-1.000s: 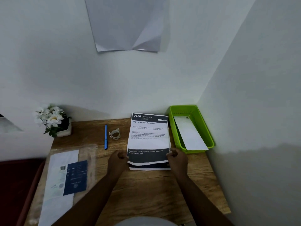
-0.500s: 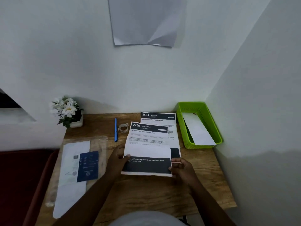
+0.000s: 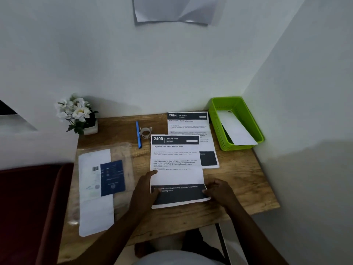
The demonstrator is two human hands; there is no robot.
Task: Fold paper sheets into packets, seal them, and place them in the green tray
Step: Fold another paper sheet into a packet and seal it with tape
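Your top sheet (image 3: 176,169), the one headed 2400, lies flat on the wooden desk (image 3: 238,188) between your two hands, its near edge by the desk's front half. Your left hand (image 3: 146,188) sits at the sheet's left edge: fingers look mostly straight, tips overlapping the paper near the dark bottom band, thumb reaching up the left margin. Your right hand (image 3: 219,192) is at the sheet's lower right corner, fingers curled, fingertips touching the edge of the dark band; looks like a pinch on that corner, though the grip itself is partly hidden.

A second sheet (image 3: 188,124), headed 2684, lies under and beyond the first, offset to the right, its top edge near the wall. The green tray (image 3: 219,127) stands in the far right corner of the desk, just beside that second sheet, well apart from both hands. One white folded packet (image 3: 236,129) leans inside it, the near end resting on the tray's front rim.

Left side: a clear bag with white and blue papers (image 3: 101,180). Far edge: blue pen (image 3: 138,134), tape roll (image 3: 145,132) just beside it, flower pot (image 3: 80,115) in the far left corner
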